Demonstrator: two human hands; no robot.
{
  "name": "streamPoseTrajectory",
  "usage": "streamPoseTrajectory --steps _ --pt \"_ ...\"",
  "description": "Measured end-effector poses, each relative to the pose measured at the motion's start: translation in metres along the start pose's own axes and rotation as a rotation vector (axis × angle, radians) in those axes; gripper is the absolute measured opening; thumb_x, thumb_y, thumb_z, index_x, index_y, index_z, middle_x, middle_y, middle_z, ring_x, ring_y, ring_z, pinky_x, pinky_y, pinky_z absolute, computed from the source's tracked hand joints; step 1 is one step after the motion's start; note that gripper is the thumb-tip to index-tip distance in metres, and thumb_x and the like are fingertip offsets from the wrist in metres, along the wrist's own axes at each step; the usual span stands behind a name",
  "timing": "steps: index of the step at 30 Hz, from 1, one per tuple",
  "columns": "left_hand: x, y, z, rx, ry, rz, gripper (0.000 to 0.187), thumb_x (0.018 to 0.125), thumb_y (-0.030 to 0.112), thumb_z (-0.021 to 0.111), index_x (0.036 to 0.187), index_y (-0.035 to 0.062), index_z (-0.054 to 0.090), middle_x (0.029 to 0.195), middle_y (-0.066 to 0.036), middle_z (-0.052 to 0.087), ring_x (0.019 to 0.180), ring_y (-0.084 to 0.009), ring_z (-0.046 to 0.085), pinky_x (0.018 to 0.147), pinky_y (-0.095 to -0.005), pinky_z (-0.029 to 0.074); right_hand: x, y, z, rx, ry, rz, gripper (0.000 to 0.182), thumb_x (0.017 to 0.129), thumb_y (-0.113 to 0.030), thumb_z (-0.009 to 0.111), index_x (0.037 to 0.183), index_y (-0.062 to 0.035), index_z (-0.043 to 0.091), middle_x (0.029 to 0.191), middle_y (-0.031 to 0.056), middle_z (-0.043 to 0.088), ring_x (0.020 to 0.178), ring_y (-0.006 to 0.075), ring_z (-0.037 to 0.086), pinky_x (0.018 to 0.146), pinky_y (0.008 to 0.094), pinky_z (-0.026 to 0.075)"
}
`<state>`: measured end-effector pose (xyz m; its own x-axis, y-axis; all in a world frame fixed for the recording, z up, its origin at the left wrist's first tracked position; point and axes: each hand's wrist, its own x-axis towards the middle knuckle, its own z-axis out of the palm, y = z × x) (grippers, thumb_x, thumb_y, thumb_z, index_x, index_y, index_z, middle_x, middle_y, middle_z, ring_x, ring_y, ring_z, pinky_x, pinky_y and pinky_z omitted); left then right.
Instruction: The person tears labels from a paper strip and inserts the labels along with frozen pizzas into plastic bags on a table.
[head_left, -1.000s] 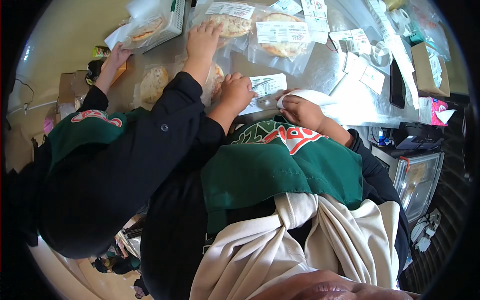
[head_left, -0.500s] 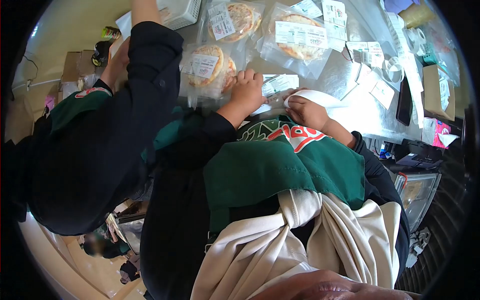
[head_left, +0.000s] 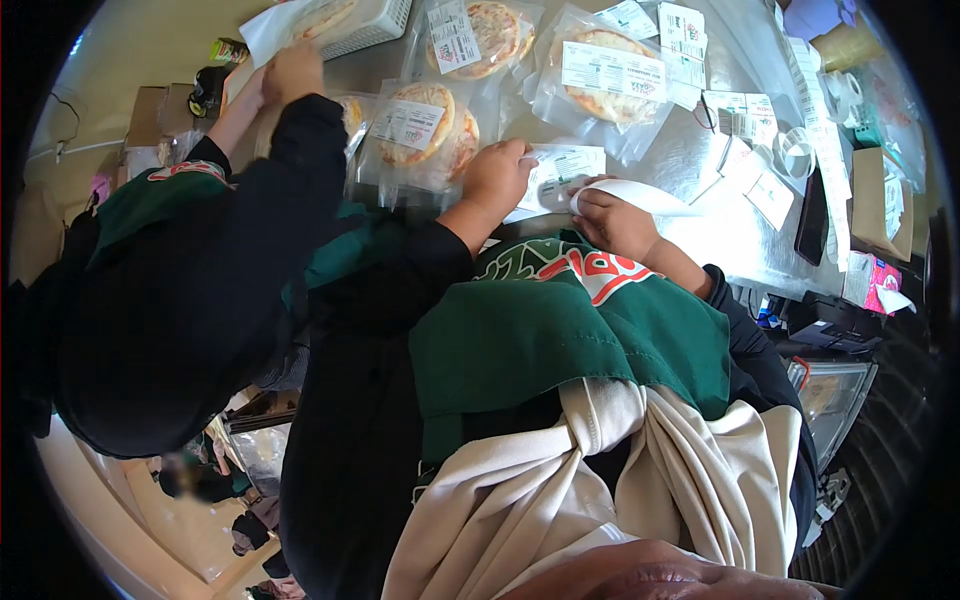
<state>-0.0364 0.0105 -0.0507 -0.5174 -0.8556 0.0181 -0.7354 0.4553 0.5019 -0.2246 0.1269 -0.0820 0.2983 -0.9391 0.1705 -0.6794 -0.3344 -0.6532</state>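
Note:
At the table's near edge, my left hand (head_left: 492, 185) is closed, its fingertips pinching the left edge of a white printed label (head_left: 562, 174). My right hand (head_left: 617, 222) has its fingers wrapped around a curled white paper strip (head_left: 650, 197), beside the label's right end. Left of my left hand lies a clear bag with two pizzas (head_left: 412, 122), a label stuck on it. Farther back are another bagged pizza (head_left: 478, 40) and a bagged pizza with a wide label (head_left: 612, 82).
At my left, a co-worker's hand (head_left: 294, 72) is near a white basket (head_left: 368, 32) at the back. Loose labels (head_left: 682, 45), a paper roll (head_left: 794, 148), a black phone (head_left: 811, 215) and a cardboard box (head_left: 880, 205) lie to the right. A tissue pack (head_left: 876, 280) is at the right edge.
My left fingers have drawn together at the label's left edge, showing more of the label. My right hand stays put. The co-worker's arm has pulled back from the basket, hand now lower.

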Motion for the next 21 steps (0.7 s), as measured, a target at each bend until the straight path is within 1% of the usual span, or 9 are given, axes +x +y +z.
streamPoseTrajectory --steps 1,4,7,8,9,11,13,16,21 --pt "0.000 -0.002 -0.001 -0.020 0.002 0.019 0.017 0.079 0.014 0.060 0.092 0.0030 0.063 0.088 -0.018 0.063 0.079 -0.0365 0.059 0.072 -0.0417 0.046 0.000 0.000 0.000 0.015 -0.028 0.028 0.020 0.081 -0.017 0.059 0.097 -0.0052 0.064 0.110 0.0064 0.060 0.100 0.0273 0.056 0.085 0.0369 0.047" --pt "-0.008 -0.011 -0.014 -0.022 0.055 0.082 0.017 0.081 0.015 0.060 0.091 0.0024 0.063 0.080 -0.017 0.063 0.073 -0.0304 0.062 0.067 -0.0382 0.048 0.003 0.003 -0.001 0.051 -0.059 0.045 0.021 0.084 -0.019 0.056 0.098 -0.0047 0.063 0.111 0.0066 0.059 0.099 0.0267 0.057 0.084 0.0361 0.047" --pt "-0.037 -0.009 -0.043 -0.223 -0.187 -0.410 0.016 0.084 0.015 0.058 0.090 0.0001 0.063 0.077 -0.013 0.064 0.068 -0.0211 0.063 0.064 -0.0346 0.048 0.005 0.007 0.000 0.068 -0.102 0.064 0.023 0.086 -0.021 0.054 0.099 -0.0043 0.063 0.111 0.0070 0.059 0.100 0.0271 0.056 0.084 0.0361 0.047" --pt "-0.057 -0.056 -0.017 -0.602 -0.173 -0.478 0.020 0.087 0.017 0.056 0.090 -0.0018 0.061 0.078 -0.008 0.064 0.069 -0.0144 0.061 0.062 -0.0307 0.047 0.006 0.008 0.000 0.063 -0.118 0.071 0.024 0.086 -0.022 0.053 0.099 -0.0047 0.063 0.111 0.0073 0.059 0.099 0.0269 0.056 0.083 0.0360 0.047" --pt "-0.065 -0.029 -0.041 -0.801 -0.199 -0.826 0.021 0.088 0.019 0.055 0.091 -0.0020 0.061 0.080 -0.007 0.064 0.068 -0.0150 0.061 0.062 -0.0299 0.047 0.008 0.005 -0.004 0.081 -0.147 0.103 0.023 0.086 -0.022 0.053 0.099 -0.0048 0.063 0.111 0.0073 0.059 0.100 0.0268 0.056 0.083 0.0361 0.047" --pt "-0.097 -0.040 -0.044 -0.911 -0.207 -1.024 0.022 0.090 0.020 0.051 0.095 -0.0004 0.057 0.076 -0.006 0.061 0.064 -0.0146 0.057 0.058 -0.0290 0.046 0.012 -0.001 -0.014 0.112 -0.205 0.167 0.023 0.086 -0.022 0.054 0.098 -0.0049 0.063 0.111 0.0074 0.059 0.100 0.0268 0.056 0.083 0.0362 0.047" --pt "-0.124 -0.049 -0.050 -1.001 -0.194 -1.199 0.022 0.092 0.021 0.049 0.098 0.0011 0.055 0.075 -0.006 0.060 0.062 -0.0144 0.056 0.056 -0.0284 0.045 0.012 0.000 -0.015 0.108 -0.199 0.143 0.022 0.086 -0.021 0.054 0.098 -0.0049 0.063 0.111 0.0075 0.059 0.100 0.0269 0.056 0.082 0.0365 0.046" --pt "-0.144 -0.051 -0.061 -1.088 -0.164 -1.306 0.021 0.092 0.022 0.048 0.099 0.0031 0.055 0.077 -0.006 0.061 0.061 -0.0143 0.055 0.054 -0.0280 0.044 0.010 0.008 -0.012 0.129 -0.197 0.098 0.022 0.086 -0.021 0.054 0.097 -0.0042 0.063 0.111 0.0080 0.059 0.100 0.0276 0.056 0.083 0.0367 0.046" --pt "-0.155 -0.050 -0.060 -1.175 -0.085 -1.306 0.019 0.093 0.022 0.047 0.100 0.0063 0.054 0.081 -0.005 0.061 0.060 -0.0142 0.055 0.050 -0.0272 0.042 0.013 0.012 -0.015 0.149 -0.207 0.029 0.021 0.085 -0.019 0.055 0.095 -0.0027 0.063 0.110 0.0095 0.059 0.102 0.0293 0.054 0.086 0.0374 0.045"
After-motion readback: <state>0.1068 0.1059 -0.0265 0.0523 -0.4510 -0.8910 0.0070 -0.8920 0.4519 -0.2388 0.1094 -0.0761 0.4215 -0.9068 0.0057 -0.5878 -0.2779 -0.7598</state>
